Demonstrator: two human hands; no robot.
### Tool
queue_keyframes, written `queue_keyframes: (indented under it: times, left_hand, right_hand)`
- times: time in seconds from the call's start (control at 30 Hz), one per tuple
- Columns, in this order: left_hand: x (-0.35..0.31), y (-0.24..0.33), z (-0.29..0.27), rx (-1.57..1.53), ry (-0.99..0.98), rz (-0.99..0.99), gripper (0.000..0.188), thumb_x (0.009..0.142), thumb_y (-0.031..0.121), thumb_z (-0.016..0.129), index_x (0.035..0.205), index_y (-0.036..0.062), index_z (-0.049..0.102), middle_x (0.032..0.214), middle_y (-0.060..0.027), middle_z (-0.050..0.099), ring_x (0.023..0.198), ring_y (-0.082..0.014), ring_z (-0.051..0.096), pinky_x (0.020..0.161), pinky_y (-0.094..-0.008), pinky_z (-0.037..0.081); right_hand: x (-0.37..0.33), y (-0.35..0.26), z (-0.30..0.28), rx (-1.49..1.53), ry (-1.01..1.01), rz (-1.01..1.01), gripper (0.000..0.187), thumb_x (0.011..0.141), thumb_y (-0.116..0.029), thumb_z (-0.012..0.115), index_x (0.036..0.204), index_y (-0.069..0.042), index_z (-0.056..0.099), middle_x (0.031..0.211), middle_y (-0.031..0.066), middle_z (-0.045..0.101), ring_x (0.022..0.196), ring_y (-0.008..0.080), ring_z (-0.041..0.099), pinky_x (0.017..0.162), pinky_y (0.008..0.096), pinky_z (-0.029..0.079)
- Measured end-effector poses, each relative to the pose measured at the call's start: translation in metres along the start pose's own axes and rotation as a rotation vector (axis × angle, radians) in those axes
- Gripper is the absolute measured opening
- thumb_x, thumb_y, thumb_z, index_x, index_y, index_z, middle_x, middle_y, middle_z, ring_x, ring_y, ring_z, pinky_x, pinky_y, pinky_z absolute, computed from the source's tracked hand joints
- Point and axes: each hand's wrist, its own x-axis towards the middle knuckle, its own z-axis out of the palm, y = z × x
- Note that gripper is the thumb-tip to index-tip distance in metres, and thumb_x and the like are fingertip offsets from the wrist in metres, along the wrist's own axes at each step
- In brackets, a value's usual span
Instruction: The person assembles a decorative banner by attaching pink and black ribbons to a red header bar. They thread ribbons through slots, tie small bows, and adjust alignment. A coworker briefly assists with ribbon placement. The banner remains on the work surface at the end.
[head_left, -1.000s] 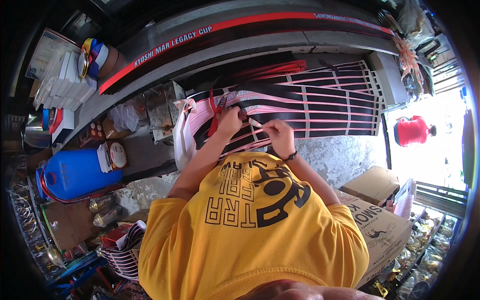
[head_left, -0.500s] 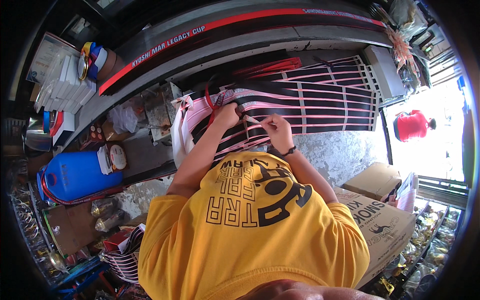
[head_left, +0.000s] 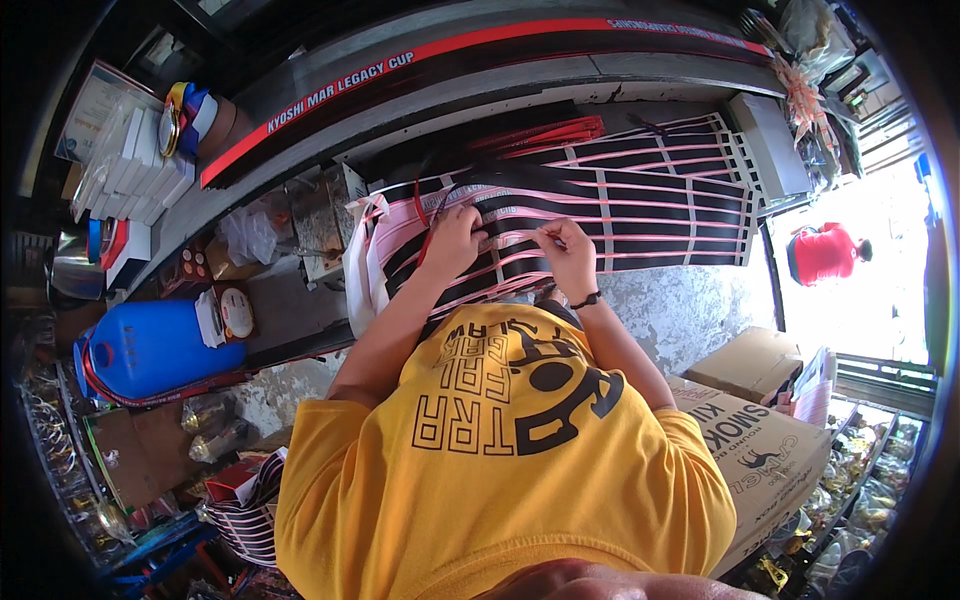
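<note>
A wide sheet of black and pink printed ribbons [head_left: 675,215], joined by pale cross strips, lies on the bench in front of me. My left hand [head_left: 458,242] is closed over the sheet's left half, its fingers curled round a dark ribbon [head_left: 487,212]. A red-edged ribbon [head_left: 421,205] loops up just left of that hand. To its right, my right hand [head_left: 568,258] is raised a little over the sheet, thumb and fingertips pinched together. What sits in that pinch is too small to make out. A dark band circles my right wrist.
A long red and black ribbon [head_left: 330,98] runs along the shelf edge beyond the bench. On the left are a blue jug [head_left: 165,345] and stacked white boxes [head_left: 140,170]. Cardboard boxes [head_left: 765,455] stand at right. Outside the doorway is a person in red [head_left: 825,253].
My right hand has shifted slightly right, its fingers more curled. The pale strip that stretched between my hands is no longer plainly seen. My left hand has turned slightly on the ribbons.
</note>
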Motion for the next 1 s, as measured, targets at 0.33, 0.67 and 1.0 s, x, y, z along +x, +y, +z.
queue_keyframes:
  times: [0.33, 0.67, 1.0]
  left_hand:
    - [-0.023, -0.011, 0.023, 0.02, -0.286, -0.146, 0.018, 0.078, 0.026, 0.072, 0.091, 0.0138, 0.072, 0.117, -0.0121, 0.055, 0.115, -0.0363, 0.051, 0.099, -0.0498, 0.04]
    - [-0.001, -0.006, 0.027, 0.074, -0.459, -0.372, 0.023, 0.077, 0.024, 0.068, 0.098, 0.0182, 0.075, 0.13, -0.0107, 0.053, 0.122, -0.0364, 0.047, 0.104, -0.0477, 0.038]
    - [0.005, 0.009, 0.018, 0.11, -0.496, -0.457, 0.027, 0.079, 0.019, 0.059, 0.101, 0.0174, 0.074, 0.133, -0.0133, 0.051, 0.125, -0.0382, 0.044, 0.106, -0.0524, 0.035]
  right_hand:
    - [0.0, -0.006, 0.002, 0.024, -0.044, -0.031, 0.009, 0.082, 0.001, 0.07, 0.087, 0.0, 0.062, 0.082, 0.0076, 0.067, 0.076, 0.0136, 0.065, 0.07, 0.025, 0.052]
    - [-0.027, 0.005, -0.016, 0.099, -0.01, 0.007, 0.009, 0.085, 0.006, 0.065, 0.087, 0.001, 0.058, 0.084, 0.0066, 0.067, 0.079, 0.0117, 0.064, 0.073, 0.025, 0.053]
    - [-0.044, 0.021, -0.013, 0.322, 0.13, -0.013, 0.01, 0.088, 0.008, 0.062, 0.09, 0.0, 0.055, 0.088, 0.0059, 0.063, 0.085, 0.0119, 0.061, 0.078, 0.0253, 0.052]
